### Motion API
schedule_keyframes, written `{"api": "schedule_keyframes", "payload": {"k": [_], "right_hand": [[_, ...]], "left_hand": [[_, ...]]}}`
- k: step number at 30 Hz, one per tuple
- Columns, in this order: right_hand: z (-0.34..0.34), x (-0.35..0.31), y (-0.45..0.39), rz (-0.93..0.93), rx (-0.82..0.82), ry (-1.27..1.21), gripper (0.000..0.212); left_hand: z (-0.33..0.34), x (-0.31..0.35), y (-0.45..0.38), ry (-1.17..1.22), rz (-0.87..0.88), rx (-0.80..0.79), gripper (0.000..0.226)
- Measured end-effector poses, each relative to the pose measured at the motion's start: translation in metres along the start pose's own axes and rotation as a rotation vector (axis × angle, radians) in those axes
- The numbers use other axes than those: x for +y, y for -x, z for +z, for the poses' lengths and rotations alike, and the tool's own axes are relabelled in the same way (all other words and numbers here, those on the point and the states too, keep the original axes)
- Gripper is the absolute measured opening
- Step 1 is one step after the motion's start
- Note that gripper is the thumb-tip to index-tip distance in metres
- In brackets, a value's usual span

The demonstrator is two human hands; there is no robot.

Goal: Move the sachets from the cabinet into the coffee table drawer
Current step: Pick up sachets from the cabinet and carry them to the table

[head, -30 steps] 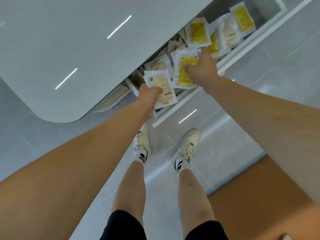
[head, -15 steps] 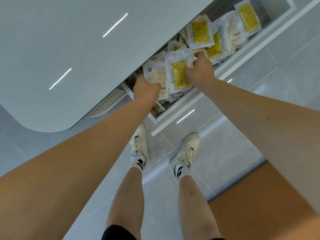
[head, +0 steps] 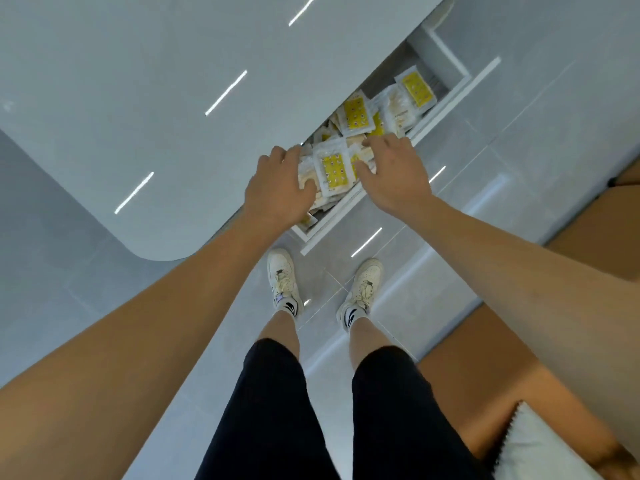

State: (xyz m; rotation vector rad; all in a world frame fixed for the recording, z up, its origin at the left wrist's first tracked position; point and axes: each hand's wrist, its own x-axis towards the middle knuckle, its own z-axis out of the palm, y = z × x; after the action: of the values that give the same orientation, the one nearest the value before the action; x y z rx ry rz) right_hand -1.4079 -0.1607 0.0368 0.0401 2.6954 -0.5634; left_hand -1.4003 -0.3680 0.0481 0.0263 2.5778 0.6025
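Open drawer [head: 349, 216]: heaped sachets [head: 356, 114]. Left hand [head: 277, 192], grip relaxed, rested on the pile at 9 o'clock of a yellow sachet [head: 334, 169]; right hand [head: 394, 174], fingers spread, at 3 o'clock.

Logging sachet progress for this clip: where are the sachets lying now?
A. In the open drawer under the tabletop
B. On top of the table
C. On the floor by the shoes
A: the sachets lie piled inside the open drawer, both hands above them.
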Motion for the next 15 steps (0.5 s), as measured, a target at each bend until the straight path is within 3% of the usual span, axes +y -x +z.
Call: {"api": "schedule_keyframes", "payload": {"k": [10,15], "right_hand": [[-0.154,-0.063,0.153,0.028,0.196,-0.079,0.052],[-0.193,-0.074,0.223,0.196,0.36,-0.093,0.05]], "left_hand": [[-0.148,0.086,0.118,-0.334,0.298,0.102,0.06],[-0.185,0.128,0.134,-0.437,0.538,0.093,0.059]]}}
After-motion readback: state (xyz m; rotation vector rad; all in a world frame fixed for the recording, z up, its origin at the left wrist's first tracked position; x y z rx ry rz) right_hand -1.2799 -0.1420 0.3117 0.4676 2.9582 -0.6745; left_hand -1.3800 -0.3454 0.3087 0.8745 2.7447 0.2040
